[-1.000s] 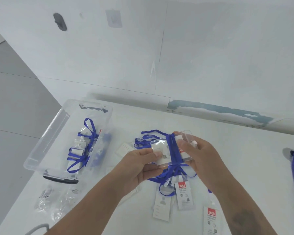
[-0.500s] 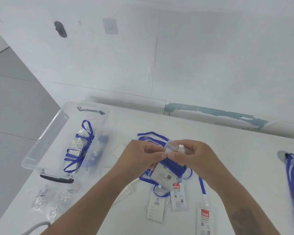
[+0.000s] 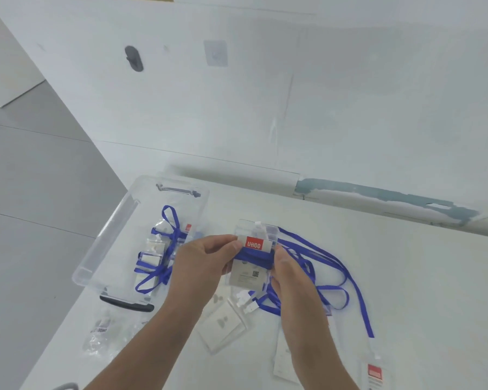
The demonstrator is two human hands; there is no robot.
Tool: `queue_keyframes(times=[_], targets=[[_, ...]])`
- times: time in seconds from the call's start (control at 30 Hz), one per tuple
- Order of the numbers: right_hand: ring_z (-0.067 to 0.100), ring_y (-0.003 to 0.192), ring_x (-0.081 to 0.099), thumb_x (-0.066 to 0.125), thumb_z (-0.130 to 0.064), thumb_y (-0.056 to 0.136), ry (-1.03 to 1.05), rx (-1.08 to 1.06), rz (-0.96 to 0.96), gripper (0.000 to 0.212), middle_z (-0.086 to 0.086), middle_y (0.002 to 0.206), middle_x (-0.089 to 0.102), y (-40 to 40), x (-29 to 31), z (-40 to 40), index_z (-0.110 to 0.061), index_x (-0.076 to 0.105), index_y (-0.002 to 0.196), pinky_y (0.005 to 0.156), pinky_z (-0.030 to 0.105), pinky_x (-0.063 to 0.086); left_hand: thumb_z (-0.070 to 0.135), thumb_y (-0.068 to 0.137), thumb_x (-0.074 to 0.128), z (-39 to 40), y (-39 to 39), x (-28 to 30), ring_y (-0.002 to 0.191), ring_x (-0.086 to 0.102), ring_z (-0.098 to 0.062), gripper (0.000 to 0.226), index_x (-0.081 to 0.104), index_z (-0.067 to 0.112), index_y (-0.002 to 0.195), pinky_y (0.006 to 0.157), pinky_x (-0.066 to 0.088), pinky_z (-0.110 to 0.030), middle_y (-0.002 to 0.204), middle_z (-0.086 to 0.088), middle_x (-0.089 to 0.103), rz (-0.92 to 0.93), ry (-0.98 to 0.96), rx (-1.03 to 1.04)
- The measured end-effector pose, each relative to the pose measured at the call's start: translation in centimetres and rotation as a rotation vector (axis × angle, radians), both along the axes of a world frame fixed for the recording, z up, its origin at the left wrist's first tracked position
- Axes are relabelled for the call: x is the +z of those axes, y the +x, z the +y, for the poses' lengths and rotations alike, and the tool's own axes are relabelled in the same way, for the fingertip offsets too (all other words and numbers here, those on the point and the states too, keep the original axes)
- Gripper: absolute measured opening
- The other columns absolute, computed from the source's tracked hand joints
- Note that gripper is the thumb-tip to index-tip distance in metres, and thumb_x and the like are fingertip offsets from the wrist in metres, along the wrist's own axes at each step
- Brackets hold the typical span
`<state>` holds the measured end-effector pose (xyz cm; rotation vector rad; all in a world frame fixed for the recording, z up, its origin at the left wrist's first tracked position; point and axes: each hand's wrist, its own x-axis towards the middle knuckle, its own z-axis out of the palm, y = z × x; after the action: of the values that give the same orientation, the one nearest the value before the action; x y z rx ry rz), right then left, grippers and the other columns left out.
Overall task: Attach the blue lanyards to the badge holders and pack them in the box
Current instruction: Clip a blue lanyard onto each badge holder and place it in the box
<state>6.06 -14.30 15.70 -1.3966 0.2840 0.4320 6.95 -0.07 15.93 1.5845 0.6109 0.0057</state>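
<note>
With both hands [image 3: 209,266] [image 3: 286,273] you grip a wrapped badge holder [image 3: 254,256]; some fill the box [image 3: 107,243], others wait.

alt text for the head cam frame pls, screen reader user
Both hands, left hand and right hand, hold a clear plastic badge holder with a blue lanyard wrapped around it, above a white table. To the left, a clear plastic box already holds wrapped badges; loose lanyards and badge holders lie beneath the hands.

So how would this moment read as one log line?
left hand: holds badge holder | right hand: holds it too | blue lanyard: wrapped around | clear box: open
</note>
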Motion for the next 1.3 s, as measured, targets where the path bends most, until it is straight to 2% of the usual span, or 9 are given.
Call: queue_keyframes(times=[0.13, 0.23, 0.43, 0.57, 0.7, 0.9, 1.0, 1.2, 1.3], targets=[[-0.014, 0.078, 0.063, 0.041, -0.037, 0.102, 0.028, 0.022, -0.051, 0.030, -0.025, 0.082, 0.071, 0.0, 0.4, 5.9, -0.033, 0.068, 0.090, 0.069, 0.007, 0.045, 0.019, 0.088, 0.072, 5.7, 0.2, -0.2, 0.077, 0.072, -0.010, 0.014, 0.075, 0.032, 0.083, 0.074, 0.058, -0.023, 0.075, 0.015, 0.075, 0.001, 0.060, 0.044], [-0.014, 0.085, 0.063, 0.039, -0.040, 0.101, 0.034, 0.036, -0.049, 0.030, -0.020, 0.092, 0.073, 0.0, 0.3, 10.6, -0.034, 0.069, 0.095, 0.068, 0.001, 0.044, 0.024, 0.089, 0.070, 9.9, 0.8, -0.7, 0.081, 0.073, -0.011, 0.010, 0.079, 0.027, 0.093, 0.079, 0.059, -0.028, 0.081, 0.012, 0.076, 0.047, 0.108, 0.026], [-0.014, 0.072, 0.065, 0.036, -0.040, 0.102, 0.026, -0.021, -0.008, 0.031, -0.019, 0.081, 0.073, 1.3, -0.6, 19.2, -0.031, 0.066, 0.097, 0.058, 0.001, 0.044, 0.030, 0.096, 0.061, 17.5, 1.9, -1.3, 0.065, 0.068, 0.000, 0.017, 0.076, 0.029, 0.088, 0.061, 0.057, -0.018, 0.079, 0.006, 0.075, 0.074, 0.105, -0.003], [-0.011, 0.070, 0.067, 0.039, -0.046, 0.100, -0.003, -0.095, 0.098, 0.031, -0.013, 0.084, 0.072, 2.7, -1.5, 22.9, -0.032, 0.066, 0.096, 0.049, 0.003, 0.044, 0.051, 0.098, 0.046, 20.4, 3.3, -1.5, 0.082, 0.068, -0.012, 0.043, 0.072, 0.021, 0.081, 0.076, 0.053, -0.027, 0.084, 0.000, 0.075, 0.235, -0.120, 0.001], [-0.002, 0.054, 0.065, 0.035, -0.054, 0.100, -0.101, -0.132, 0.225, 0.041, -0.005, 0.081, 0.072, 4.3, -2.8, 24.9, -0.028, 0.067, 0.098, 0.039, 0.007, 0.041, 0.062, 0.098, 0.034, 21.6, 4.6, -2.5, 0.074, 0.058, -0.003, 0.051, 0.061, 0.028, 0.071, 0.081, 0.037, -0.026, 0.066, 0.014, 0.067, 0.310, -0.318, -0.045], [0.021, 0.081, 0.071, 0.029, -0.064, 0.096, -0.238, -0.201, 0.376, 0.058, 0.010, 0.096, 0.074, 7.9, -6.7, 26.7, -0.021, 0.066, 0.108, 0.061, 0.028, 0.055, 0.061, 0.099, 0.024, 21.4, 7.9, -5.4, 0.043, 0.061, -0.003, 0.059, 0.051, 0.017, 0.071, 0.041, 0.044, -0.015, 0.040, 0.012, 0.060, 0.449, -0.467, -0.077], [0.024, 0.090, 0.071, 0.024, -0.073, 0.088, -0.276, -0.237, 0.367, 0.067, 0.004, 0.097, 0.073, 9.0, -8.8, 27.4, -0.024, 0.067, 0.107, 0.087, 0.043, 0.057, 0.063, 0.098, 0.026, 21.1, 9.3, -7.4, 0.031, 0.057, -0.002, 0.061, 0.051, 0.014, 0.074, 0.029, 0.038, -0.012, 0.039, 0.008, 0.060, 0.487, -0.495, -0.041], [0.022, 0.114, 0.059, 0.016, -0.084, 0.072, -0.328, -0.237, 0.375, 0.092, 0.001, 0.125, 0.063, 10.7, -11.1, 28.2, -0.026, 0.052, 0.134, 0.105, 0.043, 0.042, 0.075, 0.091, 0.027, 20.2, 11.3, -10.6, 0.073, 0.062, -0.015, 0.079, 0.062, 0.006, 0.108, 0.062, 0.045, -0.023, 0.083, -0.006, 0.068, 0.534, -0.503, 0.007], [0.024, 0.122, 0.055, 0.014, -0.086, 0.074, -0.378, -0.221, 0.376, 0.097, 0.004, 0.135, 0.057, 11.5, -12.0, 28.4, -0.024, 0.044, 0.141, 0.109, 0.046, 0.039, 0.078, 0.088, 0.031, 19.8, 11.8, -11.4, 0.081, 0.065, -0.021, 0.081, 0.065, 0.008, 0.111, 0.090, 0.053, -0.034, 0.084, -0.008, 0.068, 0.536, -0.500, 0.032]])
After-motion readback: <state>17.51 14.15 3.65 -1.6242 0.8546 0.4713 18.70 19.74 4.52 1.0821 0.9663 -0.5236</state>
